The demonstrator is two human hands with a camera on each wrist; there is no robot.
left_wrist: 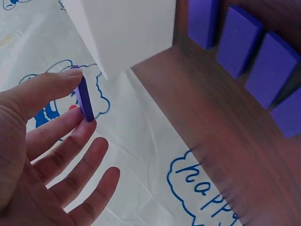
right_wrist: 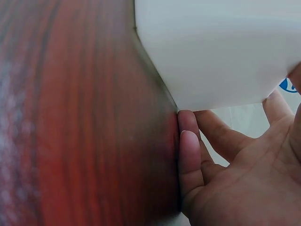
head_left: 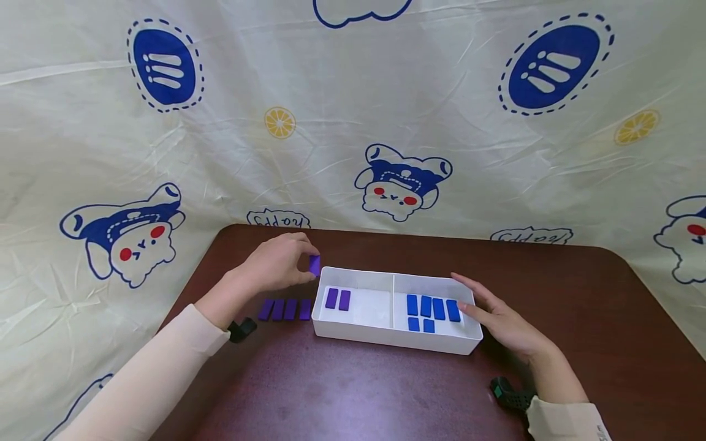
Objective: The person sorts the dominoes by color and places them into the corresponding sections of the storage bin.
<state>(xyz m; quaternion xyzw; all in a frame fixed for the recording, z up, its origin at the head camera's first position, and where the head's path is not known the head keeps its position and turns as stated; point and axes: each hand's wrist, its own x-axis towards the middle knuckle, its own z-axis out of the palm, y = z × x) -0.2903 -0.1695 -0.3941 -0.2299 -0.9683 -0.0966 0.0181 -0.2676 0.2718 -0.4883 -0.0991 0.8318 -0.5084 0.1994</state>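
My left hand (head_left: pixel 281 260) pinches a small flat purple block (left_wrist: pixel 84 96) between thumb and fingertips, raised beside the left end of a white two-compartment box (head_left: pixel 380 340). The other fingers are spread in the left wrist view. Two purple blocks (head_left: pixel 344 300) lie in the box's left compartment. Several blue blocks (head_left: pixel 438 309) lie in two rows in the right compartment. My right hand (head_left: pixel 504 324) holds the box's right end, thumb over the rim; in the right wrist view its fingers (right_wrist: pixel 190 150) are low by the outer wall.
More purple blocks (head_left: pixel 290 310) stand in a row on the brown table (head_left: pixel 342 392), left of the box and close to the left wrist. A white printed sheet (head_left: pixel 325 165) hangs behind the table. Dark bands circle both wrists.
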